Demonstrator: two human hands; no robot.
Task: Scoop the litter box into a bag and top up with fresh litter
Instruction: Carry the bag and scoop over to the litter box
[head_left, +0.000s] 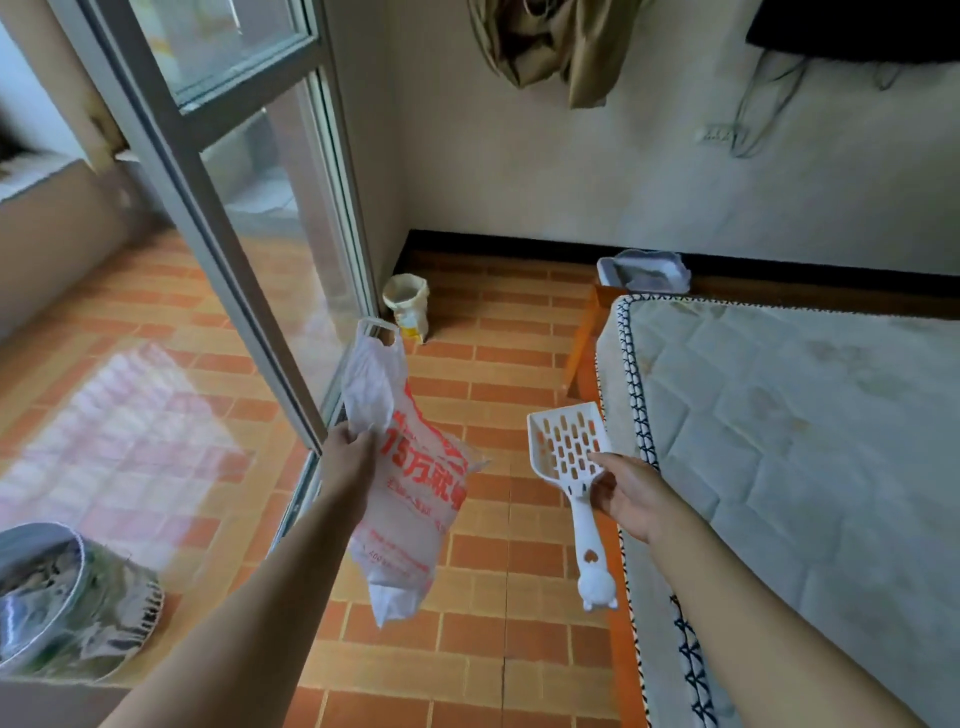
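My left hand (349, 457) grips a white plastic bag (410, 493) with red print, which hangs in the air over the tiled floor. My right hand (626, 491) holds a white slotted litter scoop (569, 452) by its cat-shaped handle, with the slotted head pointing away from me. A yellowish-white sack (408, 304) stands open on the floor by the corner of the glass door; I cannot tell what is in it. No litter box shows in this view.
A glass sliding door (249, 249) runs along the left. A mattress (805, 441) on a wooden frame fills the right. A grey-white cloth item (644, 270) sits beyond the bed by the wall. Orange tiled floor (509, 364) lies ahead. A round container (47, 597) sits at lower left.
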